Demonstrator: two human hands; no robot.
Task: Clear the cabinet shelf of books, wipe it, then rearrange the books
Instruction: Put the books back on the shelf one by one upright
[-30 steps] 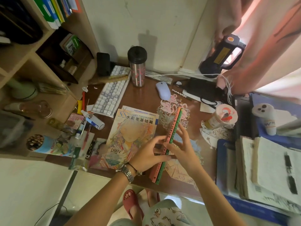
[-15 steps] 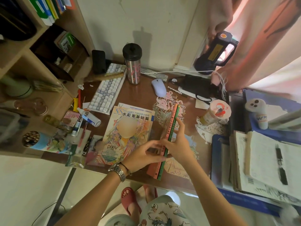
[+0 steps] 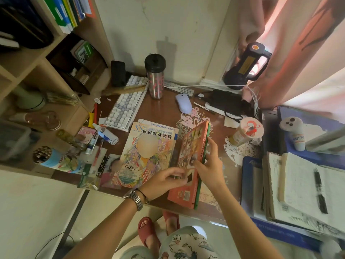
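From the head camera, much is cut off or blurred. The shelf (image 3: pixel 37 58) on the left runs out of the frame, and only the lower ends of the upright books (image 3: pixel 71 14) in its top compartment show. What lies in the darker compartments below is hard to make out. The stack of notebooks (image 3: pixel 298 187) at the right edge is smeared, and its writing cannot be read. The curtain (image 3: pixel 298 53) hides whatever is behind the black lamp (image 3: pixel 246 66). The face on the cover of the art book (image 3: pixel 147 156) is a blank patch.

The red book (image 3: pixel 188 165) stands tilted on the brown desk (image 3: pixel 166 109), its lower edge near the front of the desk, its red cover leaning towards the left and its green edge to the right. It is just right of the art book, which lies flat. The left hand (image 3: pixel 164 181) reaches in from the left, and its fingers touch the red cover low down; its fingertips are partly hidden and look lightly curled, so I cannot tell whether they pinch. The right hand (image 3: pixel 209 165) holds the book's upper edge from the right, fingers stretched along the green side and thumb on the cover.

A keyboard (image 3: pixel 127 107), a flask (image 3: pixel 155 77) and a mouse (image 3: pixel 183 102) lie further back.
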